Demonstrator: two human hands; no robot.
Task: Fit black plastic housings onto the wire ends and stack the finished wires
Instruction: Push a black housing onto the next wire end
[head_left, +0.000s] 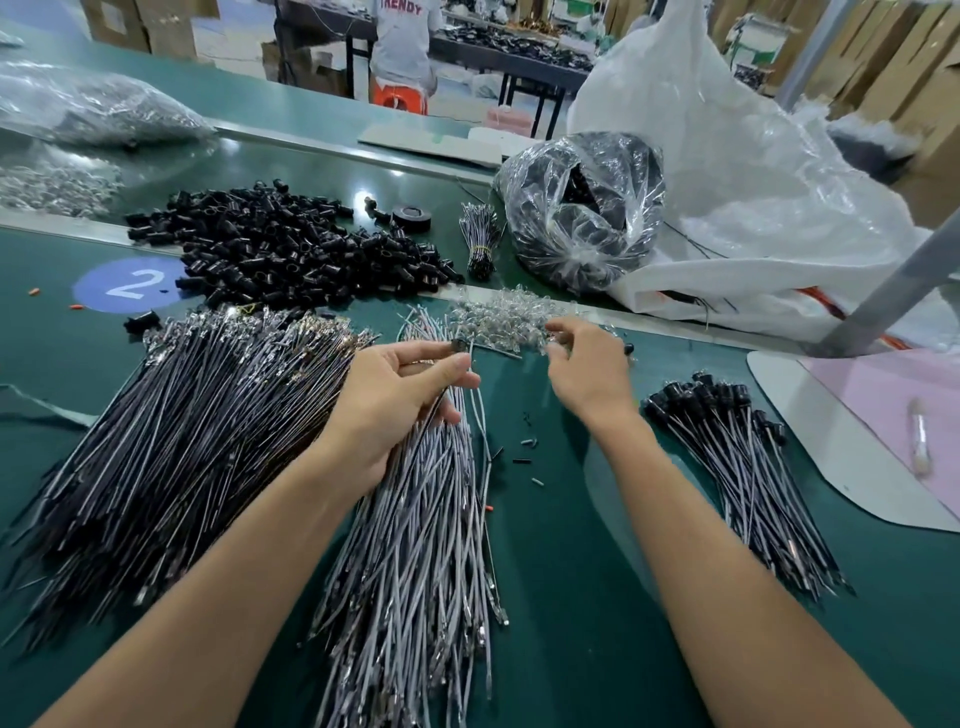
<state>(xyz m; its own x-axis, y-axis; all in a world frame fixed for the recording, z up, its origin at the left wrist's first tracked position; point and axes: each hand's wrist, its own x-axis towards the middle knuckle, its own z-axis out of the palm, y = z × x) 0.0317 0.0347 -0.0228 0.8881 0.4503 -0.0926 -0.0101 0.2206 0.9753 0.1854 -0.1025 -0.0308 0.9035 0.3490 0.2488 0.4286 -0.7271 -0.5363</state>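
Both forearms reach in from the bottom edge over the green surface (571, 571). Left hand (395, 410) lies on the upper end of the grey wires (415, 545), which fan toward the camera; its fingers are curled, thumb and forefinger pinching one black housing (460, 345) above the wire ends. Right hand (587, 374) is at the near edge of a heap of clear parts (498, 319), fingers bent downward; whether they pinch anything cannot be told. Left of the grey wires: a broad pile of black wires (171, 441). Right: the finished wires (737, 467), stacked with housings at the far end, well apart from both hands. Beyond: the loose housing pile (280, 249), partly over a blue disc marked 2 (130, 285); a tape roll (411, 215); a small tied wire bundle (480, 239); a clear bag of black parts (582, 208) resting against a large white sack (727, 156). Room behind: a person in a grey shirt (402, 41) at a dark table, cardboard boxes (156, 26) on the left.
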